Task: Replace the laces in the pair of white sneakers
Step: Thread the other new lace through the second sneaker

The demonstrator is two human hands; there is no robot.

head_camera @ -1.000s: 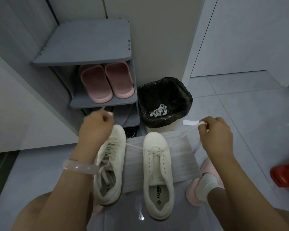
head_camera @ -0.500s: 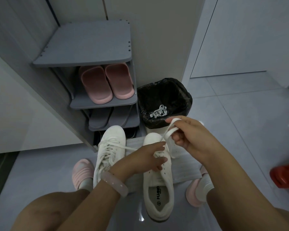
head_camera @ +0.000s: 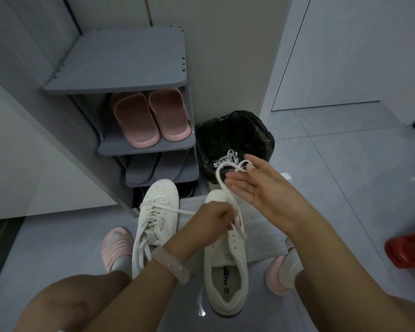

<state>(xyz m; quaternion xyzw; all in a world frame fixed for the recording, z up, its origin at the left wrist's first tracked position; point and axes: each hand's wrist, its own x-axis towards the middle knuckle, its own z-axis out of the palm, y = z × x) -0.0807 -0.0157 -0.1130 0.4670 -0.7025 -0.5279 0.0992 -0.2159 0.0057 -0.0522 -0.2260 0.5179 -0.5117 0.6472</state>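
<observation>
Grey tiled entryway floor (head_camera: 345,164), seen from above by a crouching person; grey three-tier shoe rack (head_camera: 120,61) against the wall, with a pair of pink rubber slippers (head_camera: 151,116) on its middle shelf.

Item 1 — left white leather sneaker (head_camera: 157,219), on the floor in front of the rack: laced through its eyelets, ends loose and untied.

Item 2 — right white leather sneaker (head_camera: 228,264), just beside the first, toe resting on a pale grey ribbed mat (head_camera: 261,238): only the eyelets nearest the toe appear threaded; several holes toward the ankle show bare.

Item 3 — flat white shoelace (head_camera: 225,185), rising from the right sneaker's front in a loop. Left hand (head_camera: 213,221) has its fingers curled and pinching the lace just above the shoe. Right hand (head_camera: 256,185) is spread, fingers straight and apart, the top of the loop draped over the fingertips near the thumb.

Item 4 — small bin lined with a black plastic bag (head_camera: 235,140), beside the rack: a bundle of greyish-white laces (head_camera: 227,158) lies inside — judged to be discarded old ones.

Status, as judged: old laces out, first sneaker rethreaded, second barely begun; threading, evening and tying remain.
</observation>
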